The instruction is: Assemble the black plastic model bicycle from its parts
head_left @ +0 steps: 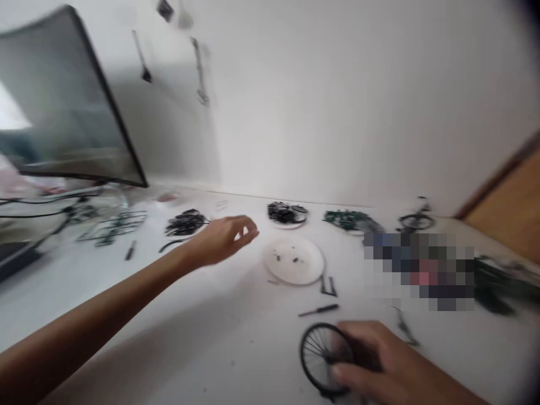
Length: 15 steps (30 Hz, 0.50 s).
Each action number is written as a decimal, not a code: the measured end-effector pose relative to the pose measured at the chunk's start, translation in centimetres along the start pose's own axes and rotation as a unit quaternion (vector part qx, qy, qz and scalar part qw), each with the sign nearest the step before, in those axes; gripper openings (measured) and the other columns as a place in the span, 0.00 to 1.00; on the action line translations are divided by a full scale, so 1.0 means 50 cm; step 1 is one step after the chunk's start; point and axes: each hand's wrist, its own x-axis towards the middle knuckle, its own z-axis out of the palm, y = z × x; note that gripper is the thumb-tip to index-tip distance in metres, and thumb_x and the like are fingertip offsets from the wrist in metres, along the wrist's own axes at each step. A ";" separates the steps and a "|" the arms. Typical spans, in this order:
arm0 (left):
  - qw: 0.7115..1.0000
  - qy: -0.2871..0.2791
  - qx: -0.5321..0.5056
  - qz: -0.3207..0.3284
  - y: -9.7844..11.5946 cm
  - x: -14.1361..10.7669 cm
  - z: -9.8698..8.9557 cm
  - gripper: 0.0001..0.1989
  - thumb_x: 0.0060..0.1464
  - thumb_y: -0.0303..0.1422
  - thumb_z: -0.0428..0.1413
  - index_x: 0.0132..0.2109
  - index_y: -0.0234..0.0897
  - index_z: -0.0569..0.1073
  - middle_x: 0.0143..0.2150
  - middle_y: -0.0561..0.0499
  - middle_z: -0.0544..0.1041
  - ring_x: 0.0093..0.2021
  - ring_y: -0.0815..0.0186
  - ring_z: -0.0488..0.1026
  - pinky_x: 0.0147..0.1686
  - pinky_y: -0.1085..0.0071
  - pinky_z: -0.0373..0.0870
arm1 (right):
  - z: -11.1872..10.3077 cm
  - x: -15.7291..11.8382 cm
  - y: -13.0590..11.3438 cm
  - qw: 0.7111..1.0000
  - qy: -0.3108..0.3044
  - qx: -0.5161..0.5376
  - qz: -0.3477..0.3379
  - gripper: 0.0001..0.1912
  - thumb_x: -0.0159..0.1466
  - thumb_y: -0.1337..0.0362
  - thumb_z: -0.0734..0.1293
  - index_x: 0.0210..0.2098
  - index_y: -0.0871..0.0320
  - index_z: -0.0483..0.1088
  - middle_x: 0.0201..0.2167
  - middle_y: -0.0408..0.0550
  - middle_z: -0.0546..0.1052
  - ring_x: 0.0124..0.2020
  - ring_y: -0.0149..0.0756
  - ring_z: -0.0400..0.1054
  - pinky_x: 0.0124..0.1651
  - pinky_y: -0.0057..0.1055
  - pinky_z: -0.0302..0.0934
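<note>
My right hand grips a small black spoked wheel at the lower right, its fingers wrapped round the wheel's right side. My left hand is stretched over the table, left of a white plate that bears a few tiny dark pieces. Its fingers are bent, with a gap between thumb and forefinger, and nothing shows in them. Just above the wheel lies a dark screwdriver. Beside the plate's lower right edge are thin dark parts.
Behind stand piles of black parts, more black parts on a plate and green parts. A small bicycle model is at the back right. At the left are a monitor, cables and green frames. A blurred patch covers the right.
</note>
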 end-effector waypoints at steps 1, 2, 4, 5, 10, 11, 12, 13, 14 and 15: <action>0.999 -0.010 -0.035 0.033 0.052 -0.021 -0.001 0.21 0.69 0.45 0.41 0.54 0.41 0.71 0.47 0.48 0.78 0.40 0.65 0.76 0.39 0.70 0.70 | 0.001 0.001 -0.027 1.000 -0.019 0.018 -0.009 0.15 0.60 0.55 0.71 0.43 0.58 0.76 0.40 0.49 0.80 0.42 0.43 0.74 0.45 0.33 0.69; 0.992 -0.034 -0.104 0.065 0.100 -0.041 0.001 0.20 0.69 0.46 0.42 0.54 0.42 0.71 0.46 0.49 0.78 0.39 0.66 0.75 0.37 0.71 0.69 | 0.000 0.003 -0.048 0.998 -0.046 0.045 -0.024 0.13 0.61 0.56 0.71 0.40 0.59 0.76 0.37 0.48 0.79 0.41 0.41 0.73 0.43 0.32 0.68; 0.973 -0.074 -0.186 0.117 0.180 -0.074 0.012 0.19 0.66 0.48 0.46 0.53 0.41 0.71 0.42 0.50 0.79 0.36 0.65 0.74 0.33 0.71 0.66 | -0.001 0.007 -0.071 0.993 -0.052 0.094 -0.044 0.11 0.61 0.59 0.72 0.39 0.59 0.75 0.35 0.45 0.77 0.39 0.37 0.71 0.42 0.30 0.65; 0.966 -0.096 -0.211 0.117 0.211 -0.084 0.022 0.18 0.65 0.48 0.48 0.51 0.41 0.72 0.40 0.50 0.79 0.34 0.65 0.74 0.33 0.71 0.65 | -0.002 0.008 -0.074 0.991 -0.052 0.107 -0.054 0.10 0.60 0.60 0.72 0.38 0.59 0.75 0.34 0.44 0.77 0.38 0.36 0.71 0.41 0.29 0.64; 0.879 -0.216 -0.425 0.001 0.270 -0.087 0.088 0.14 0.61 0.44 0.54 0.40 0.37 0.69 0.33 0.52 0.75 0.29 0.68 0.71 0.26 0.75 0.64 | -0.003 0.006 -0.054 0.991 -0.057 0.108 -0.053 0.15 0.59 0.54 0.73 0.35 0.61 0.76 0.34 0.47 0.78 0.38 0.38 0.71 0.41 0.31 0.64; 0.849 -0.234 -0.473 -0.014 0.269 -0.084 0.100 0.13 0.61 0.43 0.54 0.41 0.37 0.68 0.32 0.53 0.74 0.28 0.69 0.70 0.25 0.76 0.64 | -0.001 0.006 -0.050 0.992 -0.052 0.109 -0.047 0.16 0.58 0.53 0.73 0.35 0.61 0.76 0.33 0.47 0.79 0.38 0.38 0.72 0.41 0.32 0.64; 0.821 -0.246 -0.514 -0.023 0.265 -0.082 0.110 0.13 0.61 0.42 0.54 0.41 0.36 0.67 0.31 0.54 0.72 0.25 0.71 0.68 0.23 0.76 0.64 | 0.001 0.007 -0.047 0.992 -0.045 0.113 -0.040 0.16 0.58 0.54 0.73 0.34 0.61 0.75 0.33 0.47 0.78 0.37 0.38 0.72 0.40 0.32 0.65; 0.799 -0.253 -0.545 -0.028 0.262 -0.081 0.119 0.13 0.61 0.42 0.54 0.41 0.36 0.67 0.31 0.55 0.71 0.23 0.73 0.67 0.21 0.77 0.63 | 0.004 0.008 -0.045 0.992 -0.032 0.117 -0.034 0.15 0.57 0.55 0.74 0.34 0.61 0.74 0.33 0.46 0.78 0.37 0.38 0.72 0.40 0.31 0.65; 0.783 -0.253 -0.568 -0.031 0.258 -0.081 0.125 0.13 0.61 0.41 0.55 0.41 0.35 0.67 0.30 0.55 0.70 0.21 0.74 0.66 0.20 0.78 0.63 | 0.007 0.008 -0.045 0.992 -0.018 0.121 -0.029 0.15 0.56 0.57 0.75 0.35 0.60 0.73 0.33 0.45 0.78 0.37 0.37 0.72 0.40 0.31 0.65; 0.772 -0.251 -0.583 -0.030 0.255 -0.082 0.131 0.12 0.61 0.41 0.55 0.41 0.35 0.68 0.30 0.55 0.69 0.21 0.74 0.65 0.19 0.78 0.63 | 0.010 0.008 -0.046 0.992 -0.005 0.122 -0.025 0.16 0.55 0.59 0.76 0.37 0.59 0.71 0.33 0.44 0.78 0.37 0.37 0.72 0.39 0.31 0.64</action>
